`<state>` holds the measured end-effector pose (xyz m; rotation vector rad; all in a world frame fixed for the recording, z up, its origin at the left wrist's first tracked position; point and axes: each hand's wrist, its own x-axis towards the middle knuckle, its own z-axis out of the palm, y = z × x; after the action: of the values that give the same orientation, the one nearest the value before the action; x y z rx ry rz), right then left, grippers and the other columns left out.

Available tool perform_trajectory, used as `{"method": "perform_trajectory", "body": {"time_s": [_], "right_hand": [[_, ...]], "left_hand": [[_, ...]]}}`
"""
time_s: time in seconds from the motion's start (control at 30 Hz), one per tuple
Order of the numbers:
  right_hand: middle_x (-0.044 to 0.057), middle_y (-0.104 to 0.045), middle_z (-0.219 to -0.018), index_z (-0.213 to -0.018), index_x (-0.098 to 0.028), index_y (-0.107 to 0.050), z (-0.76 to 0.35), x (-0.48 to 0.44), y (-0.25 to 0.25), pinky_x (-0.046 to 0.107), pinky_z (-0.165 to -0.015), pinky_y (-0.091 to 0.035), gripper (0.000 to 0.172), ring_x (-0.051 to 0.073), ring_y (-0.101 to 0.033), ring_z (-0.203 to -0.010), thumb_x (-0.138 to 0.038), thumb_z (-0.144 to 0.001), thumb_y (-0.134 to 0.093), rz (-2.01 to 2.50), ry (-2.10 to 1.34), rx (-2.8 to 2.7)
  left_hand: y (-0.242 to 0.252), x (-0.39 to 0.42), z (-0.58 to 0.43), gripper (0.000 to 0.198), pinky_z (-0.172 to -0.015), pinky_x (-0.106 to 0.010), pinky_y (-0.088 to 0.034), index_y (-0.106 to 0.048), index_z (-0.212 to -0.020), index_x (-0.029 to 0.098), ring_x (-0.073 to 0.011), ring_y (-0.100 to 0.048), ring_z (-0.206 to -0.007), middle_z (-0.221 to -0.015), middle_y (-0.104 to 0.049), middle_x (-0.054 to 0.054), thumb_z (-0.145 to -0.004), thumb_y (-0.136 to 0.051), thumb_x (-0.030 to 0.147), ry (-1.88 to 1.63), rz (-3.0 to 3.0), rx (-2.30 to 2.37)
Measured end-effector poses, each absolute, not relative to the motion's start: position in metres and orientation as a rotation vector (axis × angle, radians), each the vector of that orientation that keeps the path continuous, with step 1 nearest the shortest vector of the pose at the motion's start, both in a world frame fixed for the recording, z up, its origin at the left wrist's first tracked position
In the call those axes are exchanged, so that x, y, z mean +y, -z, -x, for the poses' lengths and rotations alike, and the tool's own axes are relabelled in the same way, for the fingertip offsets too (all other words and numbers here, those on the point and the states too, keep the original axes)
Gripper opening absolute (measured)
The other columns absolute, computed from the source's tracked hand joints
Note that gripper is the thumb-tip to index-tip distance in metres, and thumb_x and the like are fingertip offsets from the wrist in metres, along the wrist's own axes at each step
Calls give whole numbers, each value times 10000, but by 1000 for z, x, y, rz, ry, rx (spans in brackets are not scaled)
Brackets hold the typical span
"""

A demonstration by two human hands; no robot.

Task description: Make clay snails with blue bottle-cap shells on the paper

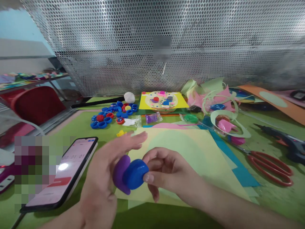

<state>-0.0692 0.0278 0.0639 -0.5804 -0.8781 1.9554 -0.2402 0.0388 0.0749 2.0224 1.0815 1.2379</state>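
Between my two hands is a clay piece: a smooth blue oval (pixel 135 174) set against a purple crescent (pixel 121 175). My right hand (pixel 170 171) pinches the blue oval at its right edge between thumb and fingers. On the other side, my left hand (pixel 102 171) is turned on its side with the fingers stretched out and apart from the thumb. Its palm is beside the purple crescent; whether they touch I cannot tell. Below the hands lies a pale yellow paper sheet (pixel 205 149) bearing a light green round shape.
A phone (pixel 71 168) lies at left. Blue and red rings (pixel 101 121) sit behind, near bagged purple clay (pixel 153 118) and a decorated yellow card (pixel 176 101). Red-handled scissors (pixel 271 167) and a glue gun (pixel 286 140) are at right. A perforated metal panel (pixel 133 41) stands behind.
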Motion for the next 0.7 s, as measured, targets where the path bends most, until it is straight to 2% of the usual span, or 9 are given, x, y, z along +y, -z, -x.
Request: {"method": "perform_trajectory", "body": {"time_s": [0.03, 0.07, 0.17, 0.23, 0.3, 0.43, 0.6, 0.7], "right_hand": [[-49, -647, -625, -779, -153, -589, 69, 28, -64, 153, -417, -467, 363, 39, -544, -432, -245, -549, -854, 578, -1957, -884], [-48, -643, -625, -778, -153, -590, 69, 28, -64, 150, -417, -462, 362, 37, -536, -439, -242, -547, -855, 580, -1956, -890], [-52, -624, -621, -755, -156, -582, 69, 28, -65, 150, -425, -454, 365, 38, -517, -464, -221, -530, -862, 620, -1926, -901], [-57, -613, -624, -736, -155, -575, 69, 29, -66, 144, -431, -447, 364, 33, -502, -473, -206, -522, -865, 689, -1882, -912], [-61, -606, -631, -717, -155, -565, 69, 29, -66, 139, -437, -445, 373, 30, -498, -480, -193, -506, -870, 754, -1848, -917], [-57, -618, -645, -718, -156, -569, 70, 27, -65, 148, -424, -454, 384, 34, -504, -469, -216, -492, -874, 752, -1868, -922], [-45, -634, -643, -700, -147, -568, 72, 26, -63, 152, -419, -452, 378, 35, -507, -462, -217, -491, -875, 781, -1870, -904], [-53, -630, -629, -677, -149, -554, 72, 26, -63, 147, -409, -446, 394, 34, -505, -458, -207, -467, -883, 793, -1876, -889]], "left_hand": [[-77, 36, 237, 590, -862, -415, -576, -556, -1164, 407, -266, -591, -1152, -1262, -635, 19, -838, -175, 718, -1258, -1921, 1037], [-80, 35, 235, 601, -823, -400, -596, -530, -1198, 434, -256, -621, -1114, -1247, -647, 32, -828, -159, 729, -1243, -1812, 993], [-84, 35, 231, 608, -747, -361, -618, -504, -1256, 436, -258, -648, -1071, -1248, -643, 19, -803, -246, 749, -1120, -1570, 876], [-83, 34, 229, 626, -759, -364, -610, -491, -1274, 436, -271, -621, -1113, -1308, -593, 8, -780, -292, 765, -1089, -1507, 855], [-81, 33, 228, 660, -827, -367, -580, -441, -1308, 460, -270, -542, -1211, -1382, -521, 24, -752, -308, 791, -1131, -1546, 906], [-77, 31, 228, 726, -966, -350, -482, -344, -1370, 460, -235, -270, -1395, -1480, -377, 74, -745, -234, 813, -1169, -1688, 1095], [-76, 33, 233, 689, -889, -338, -527, -259, -1410, 444, -243, -241, -1406, -1525, -290, 95, -807, -138, 756, -1080, -1847, 1131], [-70, 34, 235, 695, -980, -394, -475, -257, -1425, 395, -258, -175, -1424, -1532, -288, 70, -830, -127, 729, -1114, -1947, 1138]]}}
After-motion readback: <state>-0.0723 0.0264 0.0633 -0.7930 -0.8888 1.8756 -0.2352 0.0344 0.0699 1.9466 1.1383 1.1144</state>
